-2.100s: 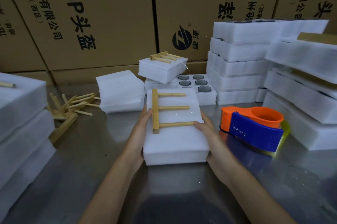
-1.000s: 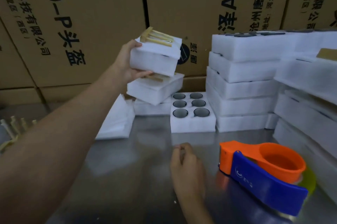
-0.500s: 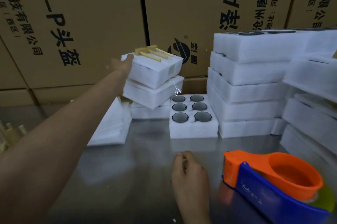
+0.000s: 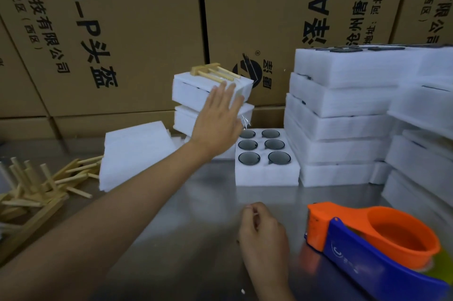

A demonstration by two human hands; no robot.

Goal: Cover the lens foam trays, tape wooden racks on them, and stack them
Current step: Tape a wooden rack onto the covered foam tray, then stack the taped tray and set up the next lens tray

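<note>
Left hand (image 4: pixel 217 119), fingers straight, lies against the top covered tray (image 4: pixel 196 91) near the desk's (image 4: pixel 201 222) back edge; right hand (image 4: pixel 263 232) rests loosely curled, holding nothing.

I see the left hand (image 4: pixel 218 121) stretched out flat, fingers straight, in front of the top covered foam tray (image 4: pixel 196 92), which sits askew on another tray and carries a wooden rack (image 4: pixel 213 72). The right hand (image 4: pixel 262 229) rests loosely curled on the metal table (image 4: pixel 196 239), holding nothing. An open tray of six lenses (image 4: pixel 266 161) stands just beside the stack, the orange-and-blue tape dispenser (image 4: pixel 372 246) lower right, loose racks (image 4: pixel 36 185) at left.
</note>
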